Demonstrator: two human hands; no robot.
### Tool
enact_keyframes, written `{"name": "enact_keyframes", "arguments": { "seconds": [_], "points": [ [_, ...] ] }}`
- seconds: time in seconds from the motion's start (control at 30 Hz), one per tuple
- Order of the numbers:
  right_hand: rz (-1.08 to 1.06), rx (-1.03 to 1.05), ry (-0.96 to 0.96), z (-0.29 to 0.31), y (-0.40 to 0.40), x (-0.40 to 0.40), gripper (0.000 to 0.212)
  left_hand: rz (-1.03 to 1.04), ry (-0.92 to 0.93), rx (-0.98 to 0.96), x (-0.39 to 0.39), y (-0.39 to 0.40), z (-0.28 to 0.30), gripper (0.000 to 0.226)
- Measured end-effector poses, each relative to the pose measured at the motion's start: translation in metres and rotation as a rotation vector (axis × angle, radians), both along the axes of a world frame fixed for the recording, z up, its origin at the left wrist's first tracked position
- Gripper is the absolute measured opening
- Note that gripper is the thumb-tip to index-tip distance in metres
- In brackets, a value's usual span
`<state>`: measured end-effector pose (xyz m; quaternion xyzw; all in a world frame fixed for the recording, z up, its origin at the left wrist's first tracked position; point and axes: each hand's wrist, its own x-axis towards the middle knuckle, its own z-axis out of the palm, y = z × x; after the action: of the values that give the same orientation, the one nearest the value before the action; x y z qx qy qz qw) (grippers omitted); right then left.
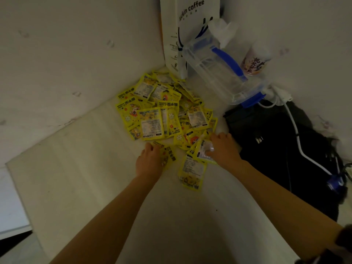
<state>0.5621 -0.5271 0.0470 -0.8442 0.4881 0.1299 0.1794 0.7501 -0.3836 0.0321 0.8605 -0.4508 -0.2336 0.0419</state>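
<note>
A pile of several yellow hand-warmer packets (162, 109) lies on the white table (80, 168) in the corner by the wall. My left hand (149, 161) lies with curled fingers on one packet (168, 156) at the pile's near edge. My right hand (222, 149) grips a packet (202, 149) at the pile's right edge, thumb over its shiny face. One more packet (192, 173) lies flat between my wrists, apart from the pile.
A clear plastic box with blue clips (221, 73) leans tilted behind the pile, next to a white Luckin Coffee bag (190, 25) and a printed cup (254, 61). A black bag (282, 149) with a white cable (297, 134) fills the right side.
</note>
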Motion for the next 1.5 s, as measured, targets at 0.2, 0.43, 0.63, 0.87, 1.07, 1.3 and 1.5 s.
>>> {"name": "enact_keyframes", "arguments": {
  "seconds": [0.2, 0.43, 0.63, 0.87, 1.07, 1.3, 1.5],
  "points": [
    [-0.379, 0.258, -0.337, 0.004, 0.02, -0.008, 0.034, 0.405, 0.265, -0.11, 0.014, 0.021, 0.004, 0.029],
    [-0.973, 0.548, -0.634, -0.009, 0.064, -0.005, 0.019, 0.564, 0.425, -0.176, 0.021, 0.026, 0.002, 0.026],
    [-1.033, 0.494, -0.529, -0.027, 0.103, 0.004, 0.029, 0.429, 0.343, -0.132, 0.025, 0.013, -0.001, 0.023],
    [-0.935, 0.384, -0.252, -0.024, 0.101, 0.029, 0.048, 0.21, 0.175, -0.029, 0.02, 0.009, -0.008, 0.043],
    [-0.951, 0.279, -0.153, -0.018, 0.109, 0.059, 0.084, 0.149, 0.155, -0.045, 0.007, 0.016, -0.007, 0.05],
    [-1.099, 0.401, -0.355, -0.025, 0.112, 0.049, 0.083, 0.255, 0.186, -0.107, 0.002, 0.031, -0.008, 0.049],
    [-1.212, 0.717, -0.587, -0.012, 0.124, 0.026, 0.04, 0.431, 0.323, -0.186, 0.002, 0.041, -0.008, 0.05]
  ]
}}
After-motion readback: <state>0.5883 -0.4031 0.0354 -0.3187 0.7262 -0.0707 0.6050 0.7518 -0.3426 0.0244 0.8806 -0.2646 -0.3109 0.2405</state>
